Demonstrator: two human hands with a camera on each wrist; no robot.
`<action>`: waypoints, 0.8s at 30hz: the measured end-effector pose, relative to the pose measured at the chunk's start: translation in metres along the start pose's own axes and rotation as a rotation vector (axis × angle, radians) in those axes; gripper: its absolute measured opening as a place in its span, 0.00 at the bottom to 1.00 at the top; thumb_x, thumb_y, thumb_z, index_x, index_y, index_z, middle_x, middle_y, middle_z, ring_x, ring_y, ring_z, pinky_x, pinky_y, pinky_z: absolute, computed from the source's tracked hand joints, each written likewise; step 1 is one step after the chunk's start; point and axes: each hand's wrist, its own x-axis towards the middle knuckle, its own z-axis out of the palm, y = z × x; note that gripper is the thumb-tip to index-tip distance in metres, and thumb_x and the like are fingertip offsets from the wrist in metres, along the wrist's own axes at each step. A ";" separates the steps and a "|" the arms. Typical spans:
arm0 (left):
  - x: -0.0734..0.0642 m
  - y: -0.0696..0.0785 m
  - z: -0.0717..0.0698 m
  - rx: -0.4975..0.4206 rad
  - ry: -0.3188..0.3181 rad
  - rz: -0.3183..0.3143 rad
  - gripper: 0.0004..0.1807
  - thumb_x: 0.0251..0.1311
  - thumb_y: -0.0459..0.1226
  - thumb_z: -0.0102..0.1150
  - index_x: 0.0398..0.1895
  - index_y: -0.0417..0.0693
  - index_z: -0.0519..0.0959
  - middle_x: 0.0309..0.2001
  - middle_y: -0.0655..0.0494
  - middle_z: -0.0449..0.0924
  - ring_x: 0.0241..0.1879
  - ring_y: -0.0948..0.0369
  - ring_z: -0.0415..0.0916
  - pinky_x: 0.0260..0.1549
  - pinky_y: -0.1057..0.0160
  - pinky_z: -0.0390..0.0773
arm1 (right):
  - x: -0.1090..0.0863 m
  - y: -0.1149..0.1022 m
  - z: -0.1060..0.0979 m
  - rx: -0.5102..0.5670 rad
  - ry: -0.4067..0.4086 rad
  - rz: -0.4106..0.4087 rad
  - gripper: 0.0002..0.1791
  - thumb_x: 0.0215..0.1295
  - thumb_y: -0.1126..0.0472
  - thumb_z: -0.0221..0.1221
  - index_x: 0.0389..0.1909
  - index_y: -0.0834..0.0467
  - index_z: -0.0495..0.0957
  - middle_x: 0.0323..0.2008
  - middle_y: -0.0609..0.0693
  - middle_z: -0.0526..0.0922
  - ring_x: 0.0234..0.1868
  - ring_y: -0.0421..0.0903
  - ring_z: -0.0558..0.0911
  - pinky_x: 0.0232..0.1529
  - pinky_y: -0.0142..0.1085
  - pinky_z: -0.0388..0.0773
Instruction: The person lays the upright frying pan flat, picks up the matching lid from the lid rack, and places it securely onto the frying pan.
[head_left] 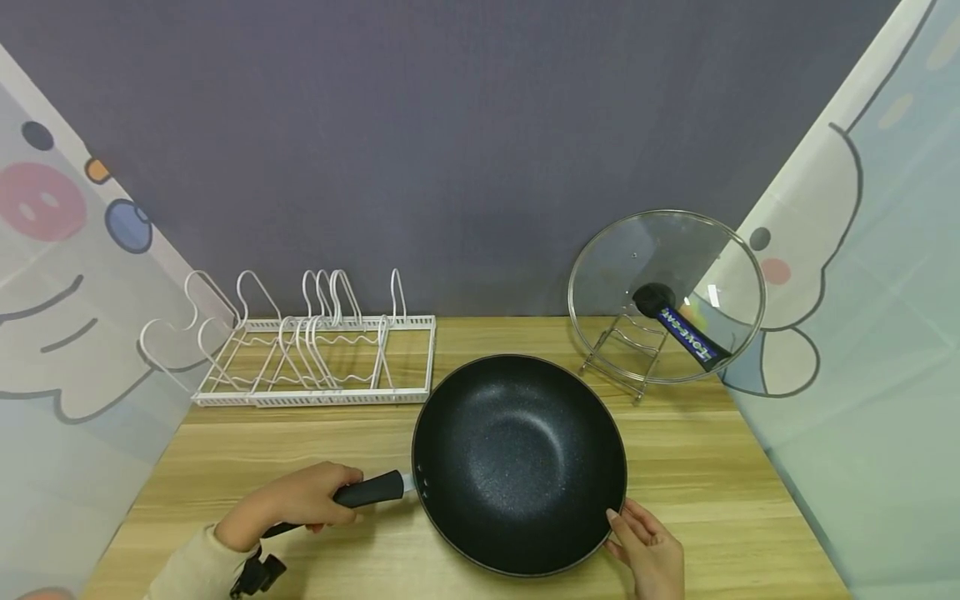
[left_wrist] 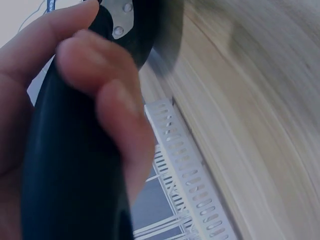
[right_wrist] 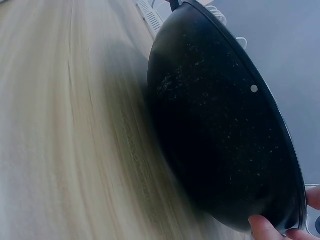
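Observation:
A black wok (head_left: 517, 467) with speckled dark sides sits at the front middle of the wooden table, its handle pointing left. My left hand (head_left: 318, 496) grips the black handle (head_left: 378, 489), fingers wrapped round it, as the left wrist view also shows up close. At the wok's lower right edge, my right hand (head_left: 648, 550) pinches the rim, thumb on the inner side and fingers underneath. In the right wrist view the wok's outer wall (right_wrist: 215, 120) fills the middle, with fingertips (right_wrist: 263, 227) against its underside near the rim.
A white wire dish rack (head_left: 315, 398) stands at the back left. At the back right, a glass lid (head_left: 615, 267) with a black knob leans in a small metal stand (head_left: 611, 375). A grey panel (head_left: 480, 150) rises behind, and printed cloths (head_left: 847, 467) line both sides.

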 end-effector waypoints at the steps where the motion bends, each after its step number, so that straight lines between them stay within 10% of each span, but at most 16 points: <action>1: -0.001 0.000 -0.001 -0.003 0.003 0.004 0.09 0.57 0.41 0.62 0.34 0.47 0.75 0.18 0.63 0.69 0.11 0.69 0.63 0.11 0.73 0.64 | 0.000 -0.001 0.000 0.000 -0.005 0.000 0.35 0.54 0.59 0.67 0.61 0.68 0.67 0.31 0.29 0.83 0.35 0.31 0.83 0.35 0.31 0.82; 20: -0.008 0.004 -0.005 0.103 0.104 0.074 0.11 0.56 0.47 0.63 0.29 0.53 0.73 0.19 0.68 0.70 0.16 0.73 0.65 0.18 0.71 0.66 | 0.015 -0.002 -0.008 0.082 -0.037 -0.086 0.12 0.56 0.58 0.66 0.42 0.47 0.80 0.32 0.33 0.84 0.35 0.33 0.84 0.33 0.30 0.82; 24: -0.009 0.005 -0.007 0.159 0.144 0.097 0.11 0.57 0.48 0.61 0.30 0.53 0.73 0.21 0.69 0.69 0.21 0.74 0.62 0.20 0.72 0.64 | 0.027 0.006 -0.015 0.137 -0.071 -0.190 0.14 0.57 0.62 0.65 0.45 0.55 0.81 0.33 0.38 0.86 0.36 0.34 0.84 0.32 0.32 0.82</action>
